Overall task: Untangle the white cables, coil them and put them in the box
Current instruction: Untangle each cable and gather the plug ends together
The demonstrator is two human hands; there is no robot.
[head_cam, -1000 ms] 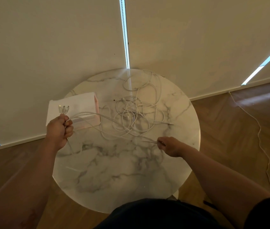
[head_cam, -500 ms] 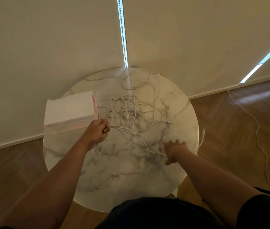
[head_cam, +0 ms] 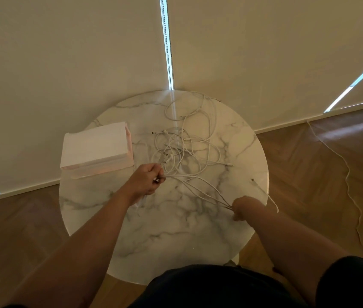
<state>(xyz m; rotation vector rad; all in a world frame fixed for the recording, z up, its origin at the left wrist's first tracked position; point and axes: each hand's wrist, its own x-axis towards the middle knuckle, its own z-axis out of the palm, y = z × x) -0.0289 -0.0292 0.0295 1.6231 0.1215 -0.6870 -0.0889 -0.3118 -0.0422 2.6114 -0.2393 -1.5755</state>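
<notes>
We see a round marble counter (head_cam: 176, 230) standing against pale roller blinds (head_cam: 65, 63), on a wooden floor (head_cam: 309, 165). The white cables (head_cam: 182, 150) lie in a loose tangle of loops on the far middle of the counter, and none of them is in the box (head_cam: 96, 147). The box is white with pinkish sides and sits at the counter's far left rim, just beside the tangle but apart from it. We cannot tell whether its top is open.

The left hand (head_cam: 146, 182) is closed into a fist on a bunch of the white cables at the near edge of the tangle, with plug ends showing by the knuckles. From that fist several strands fan out and run rightward and toward us, low over the marble, into the right hand (head_cam: 241, 207). The right hand has its fingers curled round them near the counter's right rim. The 2 hands are well apart, with the strands stretched between them.

1 loose cable end with a dark connector (head_cam: 253, 180) lies near the right rim, and its cord drops over the edge beside the right forearm. Another thin white cord (head_cam: 349, 187) snakes across the floor well to the right of the counter. Dark clothing fills the bottom edge.
</notes>
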